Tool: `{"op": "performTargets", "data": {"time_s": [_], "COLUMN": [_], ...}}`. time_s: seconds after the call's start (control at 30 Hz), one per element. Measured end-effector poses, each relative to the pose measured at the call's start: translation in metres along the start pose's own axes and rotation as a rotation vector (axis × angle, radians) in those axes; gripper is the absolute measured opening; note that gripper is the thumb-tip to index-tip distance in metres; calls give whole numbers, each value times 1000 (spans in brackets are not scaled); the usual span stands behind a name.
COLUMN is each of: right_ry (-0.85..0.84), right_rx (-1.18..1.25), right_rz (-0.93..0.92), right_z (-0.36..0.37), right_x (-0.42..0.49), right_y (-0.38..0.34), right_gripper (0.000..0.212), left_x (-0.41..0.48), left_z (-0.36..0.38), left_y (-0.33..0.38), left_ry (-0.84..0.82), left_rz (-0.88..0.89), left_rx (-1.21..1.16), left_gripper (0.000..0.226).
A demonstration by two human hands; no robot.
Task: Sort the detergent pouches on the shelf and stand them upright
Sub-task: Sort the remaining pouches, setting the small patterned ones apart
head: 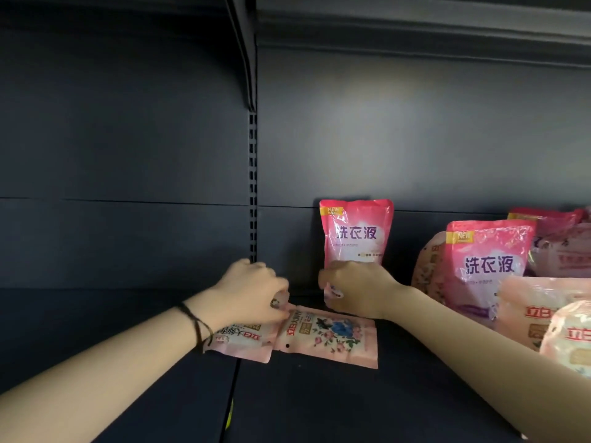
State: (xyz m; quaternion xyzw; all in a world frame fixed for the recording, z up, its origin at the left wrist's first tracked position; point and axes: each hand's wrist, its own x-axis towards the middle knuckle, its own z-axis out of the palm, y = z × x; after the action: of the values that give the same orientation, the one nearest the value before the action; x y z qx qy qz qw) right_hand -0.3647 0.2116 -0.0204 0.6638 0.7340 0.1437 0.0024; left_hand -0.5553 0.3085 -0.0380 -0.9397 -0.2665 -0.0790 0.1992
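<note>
Detergent pouch, bright pink with purple lettering, stands upright on the dark shelf against the back wall, a little toward 4 o'clock from the middle of the view. The right hand holds it at its lower edge, the fingers curled round the bottom and the thumb at the pouch's left side.

At 7 o'clock from it a floral pouch, pale pink, lies flat on the shelf. Touching that one at its 9 o'clock, a second pale pouch also lies flat, with its print upside down. The left hand is on the far end of this pouch, fingers bunched together and pinching its edge. Black bands circle the left wrist.

At 3 o'clock from the upright pouch, and apart from it, another bright pink pouch leans in a heap of pale and pink pouches that runs out of the right edge of the view.
</note>
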Motion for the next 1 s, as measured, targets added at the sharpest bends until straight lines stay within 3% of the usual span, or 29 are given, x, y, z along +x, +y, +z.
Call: {"op": "performTargets", "data": {"time_s": [0.1, 0.2, 0.27, 0.43, 0.5, 0.63, 0.87, 1.0], "right_ry": [-193, -405, -434, -344, -331, -253, 73, 258], "right_rx": [16, 224, 279, 272, 410, 705, 1217, 1412], "right_rz": [12, 98, 140, 276, 366, 531, 601, 557], "right_z": [9, 18, 23, 36, 38, 29, 16, 10], "right_x": [7, 13, 15, 11, 6, -4, -29, -38], "right_y": [-5, -10, -13, -11, -5, 4, 8, 8], "right_gripper": [39, 42, 41, 27, 15, 23, 13, 17], "left_x": [-17, -32, -38, -46, -46, -42, -18, -5], "left_z": [6, 11, 11, 6, 5, 7, 14, 8], "left_y": [2, 6, 11, 27, 35, 44, 66, 80], "left_ry": [-19, -57, -56, -10, 9, 55, 209, 184], "left_rz": [-29, -102, -159, -259, -286, -429, -785, -868], "left_rx": [-13, -90, -155, -278, -298, -461, -1203, -1598], "left_gripper": [55, 55, 54, 42, 40, 33, 40, 33]}}
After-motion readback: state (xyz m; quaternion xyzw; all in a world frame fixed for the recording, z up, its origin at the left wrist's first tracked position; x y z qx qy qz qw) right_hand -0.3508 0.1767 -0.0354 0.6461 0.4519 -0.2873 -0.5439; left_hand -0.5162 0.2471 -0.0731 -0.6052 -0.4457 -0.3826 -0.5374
